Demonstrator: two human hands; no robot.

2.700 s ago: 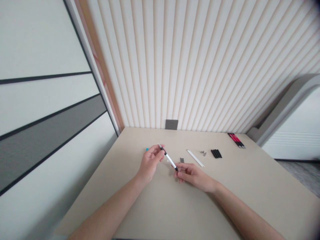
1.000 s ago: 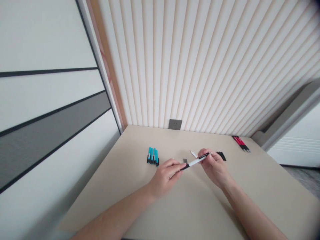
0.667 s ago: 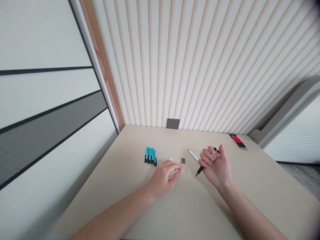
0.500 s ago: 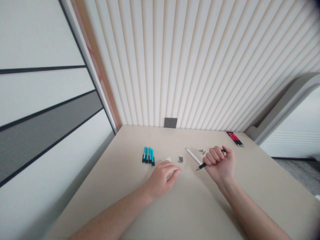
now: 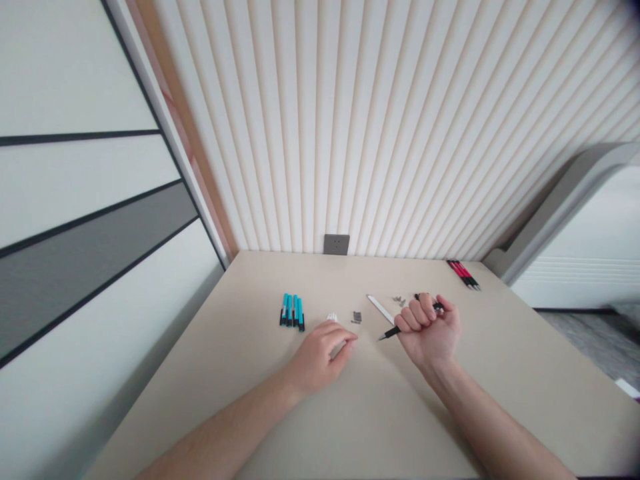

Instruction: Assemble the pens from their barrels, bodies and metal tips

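Observation:
My right hand (image 5: 431, 332) is wrapped round a black pen (image 5: 391, 332), its pointed metal tip aimed left and down toward my other hand. Thumb and forefinger of my left hand (image 5: 323, 355) are pinched together; anything between them is too small to make out. Just behind the left fingers lie small white pieces (image 5: 332, 317), partly hidden by that hand. A small cluster of grey pieces (image 5: 357, 317) is on the table beyond the fingertips. Behind the pen, a slim white strip (image 5: 380, 309) lies slanted, with its near end close to my right fingers.
Several turquoise pens or markers (image 5: 292, 311) with black parts lie side by side at the left. Small grey metal cones (image 5: 399, 301) sit behind my right hand. Red and black pens (image 5: 463, 274) lie at the table's back right corner. A dark wall socket (image 5: 337, 244) is behind the table.
The view has shifted a little to the right. My right hand has brought the pen slightly left, so its tip is closer to my left fingertips. The left hand keeps its pinch.

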